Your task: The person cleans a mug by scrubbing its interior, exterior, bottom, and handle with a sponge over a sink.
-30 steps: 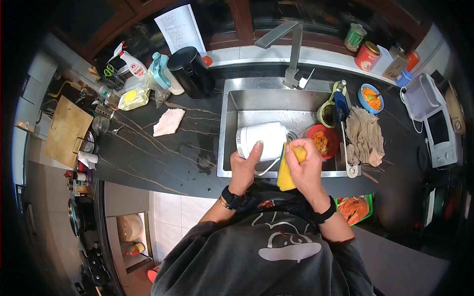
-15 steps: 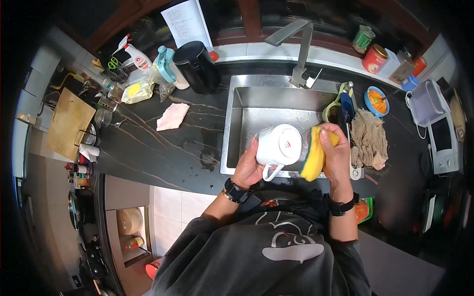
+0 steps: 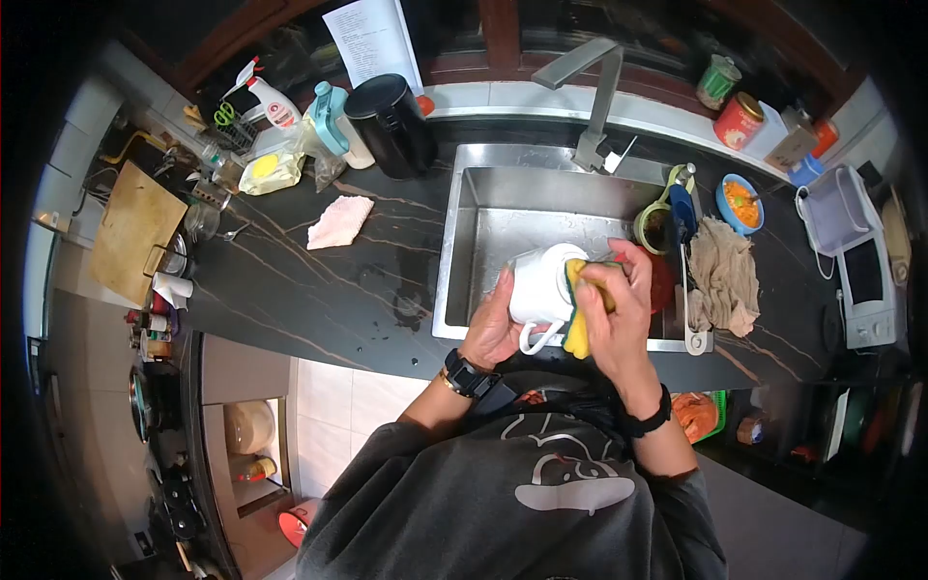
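A white mug (image 3: pixel 537 287) is held on its side over the front of the steel sink (image 3: pixel 464 227), its handle toward me. My left hand (image 3: pixel 495 327) wraps around the mug from the left. In my right hand (image 3: pixel 622 314) is a yellow sponge (image 3: pixel 577 333) with a green scouring side. The sponge presses against the mug's base, covering part of it. Behind my right hand, something red shows in the right of the sink, partly hidden.
The faucet (image 3: pixel 604 106) rises behind the sink. To its right are a crumpled beige cloth (image 3: pixel 723 275) and a blue bowl (image 3: pixel 739 205) of orange food. On the left counter lie a pink cloth (image 3: pixel 339 222) and a black kettle (image 3: pixel 390 126).
My right hand has moved left, bringing the sponge from beside the mug onto its base. The left hand keeps its hold on the mug with little movement.
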The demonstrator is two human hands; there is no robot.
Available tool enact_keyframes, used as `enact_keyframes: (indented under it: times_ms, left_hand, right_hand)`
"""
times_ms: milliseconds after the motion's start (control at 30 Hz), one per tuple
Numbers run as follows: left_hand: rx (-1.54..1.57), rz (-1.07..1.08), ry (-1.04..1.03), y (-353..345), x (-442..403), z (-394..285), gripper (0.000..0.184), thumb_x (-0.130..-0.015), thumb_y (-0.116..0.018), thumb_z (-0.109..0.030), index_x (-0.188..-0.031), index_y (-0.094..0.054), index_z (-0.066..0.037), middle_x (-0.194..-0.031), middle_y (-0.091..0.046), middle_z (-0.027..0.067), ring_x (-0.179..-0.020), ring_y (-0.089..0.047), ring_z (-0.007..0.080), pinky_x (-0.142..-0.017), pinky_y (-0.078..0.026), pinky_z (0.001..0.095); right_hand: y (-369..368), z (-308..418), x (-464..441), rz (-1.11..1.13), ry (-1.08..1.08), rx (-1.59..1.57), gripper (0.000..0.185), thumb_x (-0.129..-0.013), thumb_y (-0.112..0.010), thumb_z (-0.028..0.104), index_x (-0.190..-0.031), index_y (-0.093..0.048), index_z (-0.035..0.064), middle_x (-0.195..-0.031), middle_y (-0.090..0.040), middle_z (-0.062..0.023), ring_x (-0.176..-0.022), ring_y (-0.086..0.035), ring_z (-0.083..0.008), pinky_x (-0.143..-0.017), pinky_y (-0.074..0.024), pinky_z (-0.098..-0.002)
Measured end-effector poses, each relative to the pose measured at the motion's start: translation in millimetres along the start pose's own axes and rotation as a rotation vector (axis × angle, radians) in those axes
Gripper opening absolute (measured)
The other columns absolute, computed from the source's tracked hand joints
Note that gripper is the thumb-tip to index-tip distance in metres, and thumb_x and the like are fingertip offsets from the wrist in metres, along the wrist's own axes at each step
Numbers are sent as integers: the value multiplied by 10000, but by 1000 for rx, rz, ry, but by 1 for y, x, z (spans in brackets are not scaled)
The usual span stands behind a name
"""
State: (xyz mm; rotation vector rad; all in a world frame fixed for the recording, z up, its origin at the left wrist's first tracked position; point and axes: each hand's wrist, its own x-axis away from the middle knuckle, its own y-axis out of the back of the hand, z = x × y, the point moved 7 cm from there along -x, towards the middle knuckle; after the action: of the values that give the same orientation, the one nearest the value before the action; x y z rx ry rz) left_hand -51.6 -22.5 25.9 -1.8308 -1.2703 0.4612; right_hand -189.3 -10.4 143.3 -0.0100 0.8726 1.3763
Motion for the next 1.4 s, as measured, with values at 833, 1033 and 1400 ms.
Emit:
enact_keyframes:
  times_ms: [833, 1033, 1400]
  left_hand:
    - [147, 71, 194, -3, 6, -1, 667, -908, -316, -599, -1364, -366, -113, -1282, -514, 122, -1086, -575, 271, -806, -545, 467]
    - [128, 12, 220, 2, 0, 5, 647, -911, -333, -586, -1356, -376, -118, -1274, -522, 122, -1062, -588, 273, -801, -547, 468]
    - [96, -29, 193, 11, 0, -2, 651, -904, -345, -596, -1350, -395, -124, -1254, -542, 105, -1058, -590, 255, -800, -550, 450]
  right_hand:
    - [19, 25, -9, 383, 230, 138, 437, -757, -711, 179, -1178, -599, 141, -1012, -524, -156, -853, -560, -316, -701, -482, -397]
    - [30, -15, -43, 160, 134, 131, 194, -801, -684, 179, -904, -637, 21, -886, -557, -170, -825, -564, -325, -686, -460, -368]
    - [-15, -123, -27, 94, -497, -168, 240, -894, -592, 233, -866, -612, -5, -863, -619, -134, -813, -579, -184, -706, -442, -313]
